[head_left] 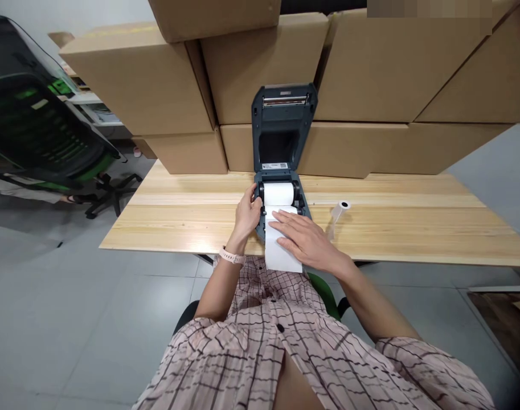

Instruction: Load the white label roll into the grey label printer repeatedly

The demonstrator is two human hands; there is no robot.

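Observation:
A dark grey label printer [282,128] stands on the wooden table with its lid tipped up and back. Inside it sits a white label roll [278,194] between black holders. From the roll a white paper strip [281,259] runs forward and hangs past the table's front edge. My left hand [248,212] grips the printer's left side, its thumb near the inner rim. Flat on the strip lies my right hand [300,236], fingers stretched out. To the right, a small white roll [342,207] with a dark core has a loose tail.
Cardboard boxes [263,68] are stacked along the back of the wooden table [405,219], close behind the raised lid. At the left is a black and green office chair [41,131]. A dark brown panel with a pale edge [505,319] lies at the lower right.

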